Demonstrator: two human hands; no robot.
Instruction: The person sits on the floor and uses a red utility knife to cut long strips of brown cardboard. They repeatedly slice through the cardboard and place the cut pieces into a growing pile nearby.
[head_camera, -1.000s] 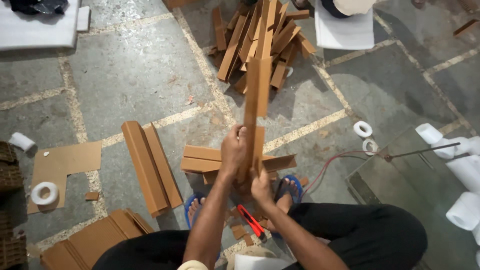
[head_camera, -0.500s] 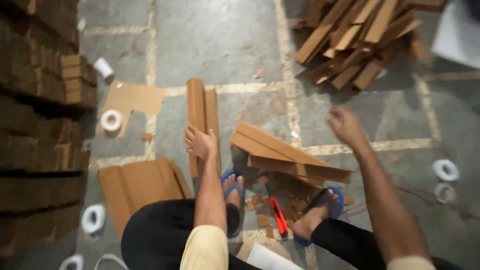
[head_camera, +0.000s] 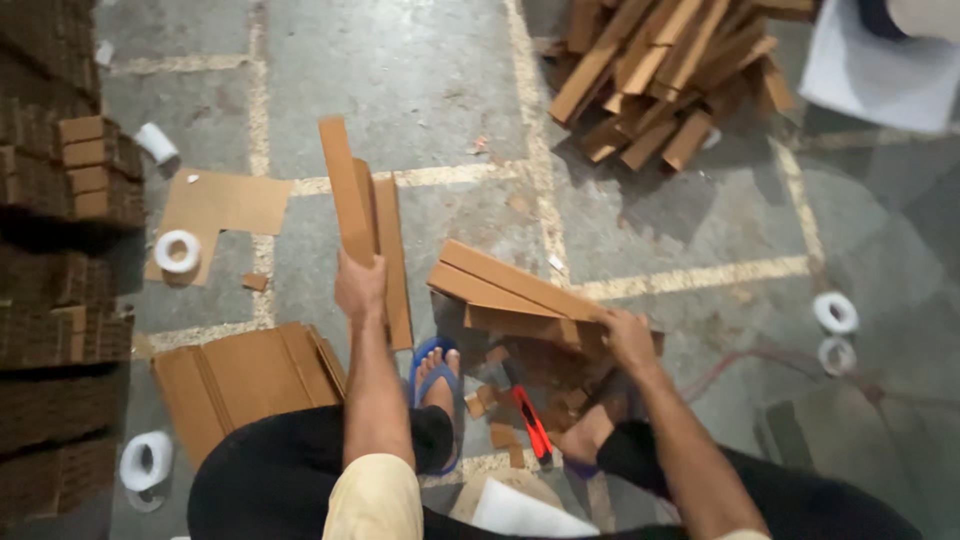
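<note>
The left hand (head_camera: 360, 288) is clenched around the lower end of a long folded cardboard strip (head_camera: 340, 185), which rises from the fist and leans a little to the left — its free end well above the knuckles. Just beside it, on the floor, lie two more strips (head_camera: 392, 262) side by side, running under the hand toward a blue sandal (head_camera: 436, 372).

The right hand (head_camera: 628, 338) presses down on the right end of a small stack of cardboard strips (head_camera: 505, 290) lying slantwise on the concrete floor (head_camera: 420, 80); its fingers curl over the top strip's end, though whether they truly grip it or only rest there I cannot tell. A red-handled cutter (head_camera: 530, 420) lies below the stack, between the feet, among cardboard scraps.

A flat cardboard sheet (head_camera: 245, 375) lies left of the knee, a heap of strips (head_camera: 665, 75) sits far up right, and tape rolls (head_camera: 178, 250) dot the floor.
</note>
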